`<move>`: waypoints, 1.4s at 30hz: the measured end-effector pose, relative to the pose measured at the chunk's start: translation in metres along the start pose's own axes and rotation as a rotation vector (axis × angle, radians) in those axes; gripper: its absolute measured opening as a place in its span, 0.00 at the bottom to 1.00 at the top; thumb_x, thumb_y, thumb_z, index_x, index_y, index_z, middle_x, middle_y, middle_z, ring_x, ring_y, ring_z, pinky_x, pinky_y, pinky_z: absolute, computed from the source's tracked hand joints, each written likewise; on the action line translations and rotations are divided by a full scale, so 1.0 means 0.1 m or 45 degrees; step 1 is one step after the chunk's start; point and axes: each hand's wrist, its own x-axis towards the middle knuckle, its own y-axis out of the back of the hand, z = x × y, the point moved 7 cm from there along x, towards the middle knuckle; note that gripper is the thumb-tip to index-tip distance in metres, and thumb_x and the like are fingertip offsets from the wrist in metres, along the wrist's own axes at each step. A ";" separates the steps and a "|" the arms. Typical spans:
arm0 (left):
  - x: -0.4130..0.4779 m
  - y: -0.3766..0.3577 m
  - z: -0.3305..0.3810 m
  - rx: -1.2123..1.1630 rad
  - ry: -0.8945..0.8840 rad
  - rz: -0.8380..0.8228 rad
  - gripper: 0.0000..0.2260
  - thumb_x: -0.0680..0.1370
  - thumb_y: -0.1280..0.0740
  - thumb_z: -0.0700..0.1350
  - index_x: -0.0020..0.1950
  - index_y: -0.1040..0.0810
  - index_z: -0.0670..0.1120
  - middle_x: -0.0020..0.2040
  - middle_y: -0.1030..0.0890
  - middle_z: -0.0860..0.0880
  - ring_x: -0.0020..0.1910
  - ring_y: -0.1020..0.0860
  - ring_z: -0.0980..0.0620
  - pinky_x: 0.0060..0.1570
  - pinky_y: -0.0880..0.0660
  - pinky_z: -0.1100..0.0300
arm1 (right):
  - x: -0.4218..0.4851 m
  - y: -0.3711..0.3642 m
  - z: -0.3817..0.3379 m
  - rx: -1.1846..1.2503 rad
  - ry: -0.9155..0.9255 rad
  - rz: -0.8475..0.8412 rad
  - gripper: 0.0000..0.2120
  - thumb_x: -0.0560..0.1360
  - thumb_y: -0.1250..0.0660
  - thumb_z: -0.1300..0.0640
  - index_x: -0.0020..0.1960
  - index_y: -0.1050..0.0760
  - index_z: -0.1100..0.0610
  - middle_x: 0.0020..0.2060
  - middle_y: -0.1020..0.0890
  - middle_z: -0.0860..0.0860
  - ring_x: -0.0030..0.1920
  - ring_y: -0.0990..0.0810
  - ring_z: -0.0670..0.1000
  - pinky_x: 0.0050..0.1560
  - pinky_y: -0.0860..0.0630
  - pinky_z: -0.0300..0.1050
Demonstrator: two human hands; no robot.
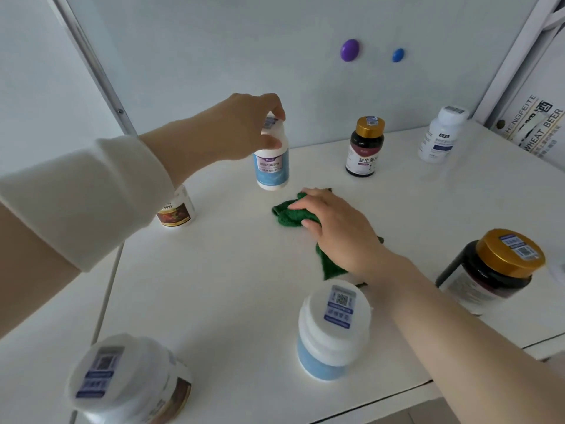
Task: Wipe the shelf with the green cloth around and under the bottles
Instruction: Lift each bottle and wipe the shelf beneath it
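Observation:
My left hand grips the cap of a white bottle with a blue label, which stands upright at the back of the white shelf. My right hand presses flat on the bunched green cloth in the middle of the shelf, just right of and in front of that bottle. Part of the cloth trails out under my wrist. A small white bottle with a brown label is half hidden under my left sleeve.
A dark bottle with a gold cap and a white bottle stand at the back right. A large dark gold-capped bottle is at the right edge. Two white-capped bottles stand near the front. Purple and blue magnets dot the back wall.

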 end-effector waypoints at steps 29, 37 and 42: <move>-1.94 -0.36 1.11 -0.332 0.085 -0.242 0.26 0.63 0.39 0.67 0.59 0.31 0.60 0.52 0.23 0.60 0.47 0.25 0.60 0.48 0.30 0.69 | -0.49 0.05 -0.25 0.143 0.411 -0.216 0.18 0.76 0.39 0.60 0.65 0.29 0.59 0.66 0.32 0.53 0.67 0.36 0.53 0.65 0.42 0.37; -2.06 0.08 0.96 -0.313 0.350 0.179 0.18 0.70 0.32 0.56 0.55 0.34 0.55 0.43 0.28 0.61 0.40 0.29 0.65 0.35 0.33 0.72 | -1.43 0.31 -0.26 0.127 0.556 -0.077 0.12 0.76 0.37 0.59 0.58 0.22 0.52 0.58 0.24 0.47 0.58 0.29 0.48 0.56 0.39 0.34; -2.07 0.01 1.00 -0.289 0.389 0.180 0.20 0.69 0.32 0.57 0.56 0.33 0.52 0.43 0.28 0.56 0.39 0.29 0.60 0.35 0.35 0.67 | -1.98 0.53 -0.21 0.212 0.563 -0.136 0.13 0.75 0.41 0.61 0.51 0.21 0.49 0.48 0.20 0.44 0.49 0.22 0.47 0.52 0.30 0.35</move>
